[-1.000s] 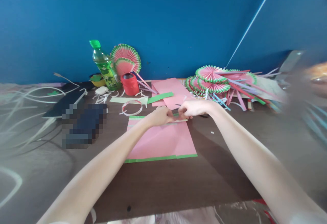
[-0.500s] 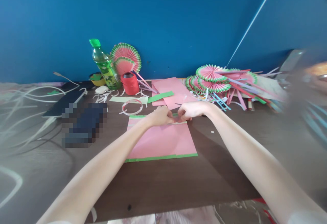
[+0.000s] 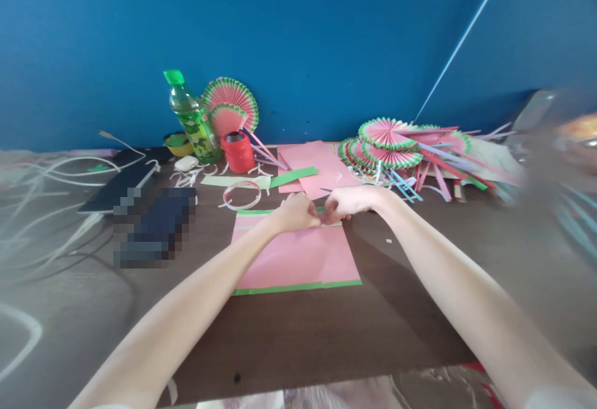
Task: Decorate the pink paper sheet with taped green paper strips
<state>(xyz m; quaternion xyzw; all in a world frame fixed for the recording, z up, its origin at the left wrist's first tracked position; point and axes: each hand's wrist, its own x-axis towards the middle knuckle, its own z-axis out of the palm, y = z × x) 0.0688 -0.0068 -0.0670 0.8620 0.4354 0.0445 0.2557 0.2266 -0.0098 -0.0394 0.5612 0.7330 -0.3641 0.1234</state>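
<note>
Left hand (image 3: pixel 293 212) and right hand (image 3: pixel 347 201) pinch the far green-trimmed edge of a pink sheet (image 3: pixel 298 258) lying flat on the table (image 3: pixel 326 334), apparently starting a first fold that needs an even crease.

A single head-worn camera is looking forward and down from the person's near side of the brown worktop (image 3: pixel 401 309), facing the far blue wall (image 3: pixel 326 42). Both forearms are reaching away from the lens toward the middle of the view, where the left hand (image 3: pixel 293 212) and right hand (image 3: pixel 349 201) are meeting. The worktop's near edge is running close below the lens; the picture's side edges are blurring.
</note>
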